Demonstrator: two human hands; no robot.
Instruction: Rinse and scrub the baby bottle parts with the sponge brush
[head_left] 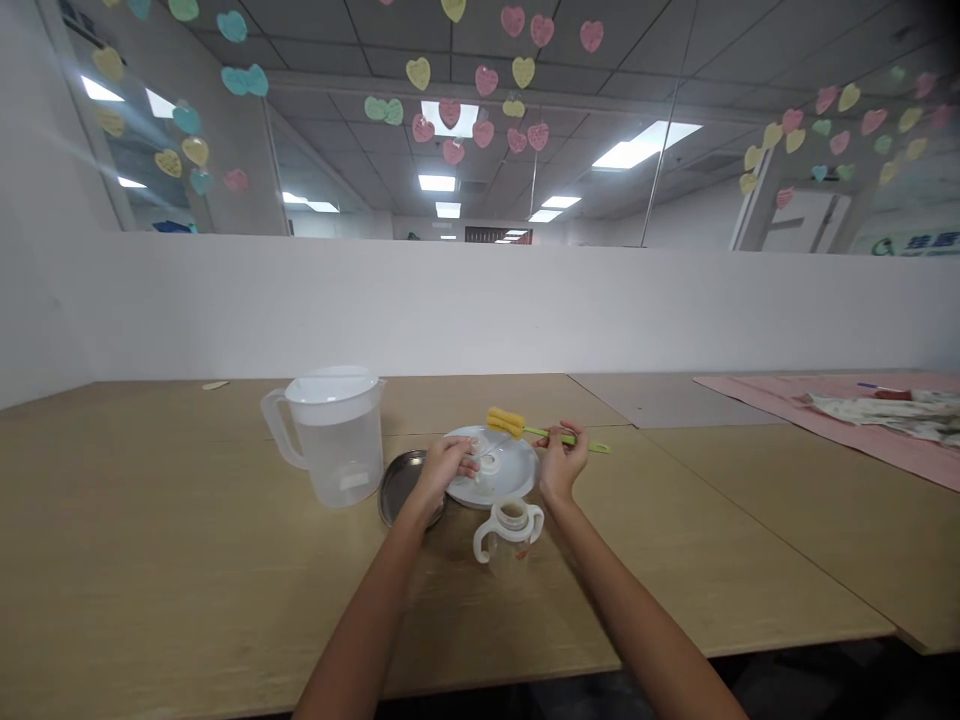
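My right hand (pixel 564 462) is closed round the green handle of a bottle brush (pixel 507 421), whose yellow sponge head points left above the white plate (pixel 516 482). Over the plate's left side my left hand (pixel 445 466) has its fingers pinched at a small whitish, see-through part (pixel 478 446); its exact kind is too small to tell. Another small white ring-like part (pixel 489 465) lies on the plate. In front of the plate stands a clear baby bottle (pixel 511 535), uncapped, with a white two-handled collar round its neck.
A lidded clear plastic pitcher (pixel 337 450) stands left of the plate. Between them lies a dark metal tray (pixel 396 490), partly behind my left arm. A pink cloth (pixel 814 405) with a bundled whitish cloth (pixel 892 412) covers the far right. A white wall (pixel 480 310) rises behind the table.
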